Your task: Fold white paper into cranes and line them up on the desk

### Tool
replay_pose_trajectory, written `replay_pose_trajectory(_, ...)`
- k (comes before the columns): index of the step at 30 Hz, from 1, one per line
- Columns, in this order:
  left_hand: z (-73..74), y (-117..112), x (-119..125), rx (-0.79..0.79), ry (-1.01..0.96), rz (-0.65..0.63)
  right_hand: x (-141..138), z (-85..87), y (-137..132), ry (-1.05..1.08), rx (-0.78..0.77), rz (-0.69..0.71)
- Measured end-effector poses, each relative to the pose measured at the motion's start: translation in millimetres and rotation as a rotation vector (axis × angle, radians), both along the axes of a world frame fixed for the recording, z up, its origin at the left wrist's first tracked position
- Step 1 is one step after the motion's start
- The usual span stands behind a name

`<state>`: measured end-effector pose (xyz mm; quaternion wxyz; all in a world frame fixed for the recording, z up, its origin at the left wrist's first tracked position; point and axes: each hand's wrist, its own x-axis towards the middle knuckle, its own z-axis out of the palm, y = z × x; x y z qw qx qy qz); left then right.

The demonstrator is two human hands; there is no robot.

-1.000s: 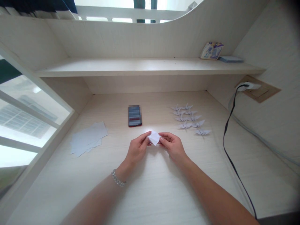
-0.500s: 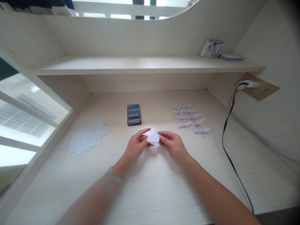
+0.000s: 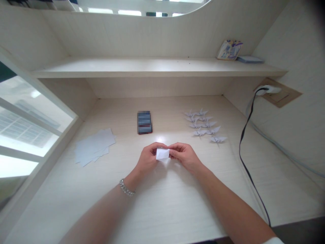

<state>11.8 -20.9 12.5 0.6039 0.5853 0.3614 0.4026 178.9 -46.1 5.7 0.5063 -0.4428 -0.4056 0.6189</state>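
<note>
A small folded piece of white paper [image 3: 163, 154] is held up between both hands, above the desk. My left hand [image 3: 149, 156] grips its left side, the index finger stretched along the top edge. On the right side, my right hand [image 3: 183, 155] pinches it between thumb and fingers. The fingers behind the paper are partly hidden. Beyond my right hand, several folded paper cranes [image 3: 203, 124] stand in rows on the desk. To the left of my left hand lies a loose stack of white paper sheets [image 3: 95, 145].
A phone [image 3: 144, 122] with a blurred screen lies on the desk [image 3: 152, 213] beyond my hands. A black cable [image 3: 243, 135] runs from a wall socket [image 3: 281, 93] down the right side. Above the back, a shelf [image 3: 152, 66] holds a small colourful packet [image 3: 230, 50].
The paper has turned from a pointed, diamond-like shape to a flatter rectangular face. My hands have drawn closer together, fingertips meeting at its top. The view has shifted slightly.
</note>
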Motion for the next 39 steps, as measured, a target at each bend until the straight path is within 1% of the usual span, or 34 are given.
replay_pose_trajectory(3,0.6,-1,1,-0.010,0.023,0.012,-1,-0.1,0,-0.001,-0.001,-0.004)
replay_pose_trajectory(8,7.2,-3,6,-0.052,0.018,0.022,-6,1.4,0,0.050,-0.027,-0.040)
replay_pose_trajectory(12,9.1,-5,9,-0.165,-0.023,0.013,-7,2.1,0,0.060,-0.035,-0.050)
replay_pose_trajectory(14,7.7,-4,9,-0.220,-0.063,-0.001,-6,1.2,1,0.049,-0.031,-0.044)
replay_pose_trajectory(16,5.5,-3,9,-0.239,-0.079,0.010,-6,0.1,1,0.003,-0.020,-0.049)
replay_pose_trajectory(18,3.5,-1,7,-0.221,-0.055,0.052,-7,0.3,0,-0.105,0.022,-0.080)
replay_pose_trajectory(21,1.7,2,4,-0.153,0.038,0.165,-10,5.5,-6,-0.372,0.180,-0.162)
replay_pose_trajectory(24,0.6,2,0,0.003,0.200,0.299,-17,13.8,-14,-0.654,0.386,-0.155)
replay_pose_trajectory(26,0.1,1,-2,0.108,0.309,0.344,-21,17.9,-17,-0.794,0.502,-0.150)
replay_pose_trajectory(29,0.9,-2,-2,0.168,0.396,0.333,-27,20.0,-20,-0.948,0.622,-0.172)
replay_pose_trajectory(34,4.7,-4,0,0.218,0.505,0.344,-31,17.3,-21,-1.119,0.761,-0.156)
replay_pose_trajectory(36,5.9,-5,2,0.238,0.534,0.346,-31,15.5,-22,-1.176,0.776,-0.161)
replay_pose_trajectory(39,6.7,-6,3,0.260,0.543,0.326,-29,12.5,-21,-1.236,0.723,-0.195)
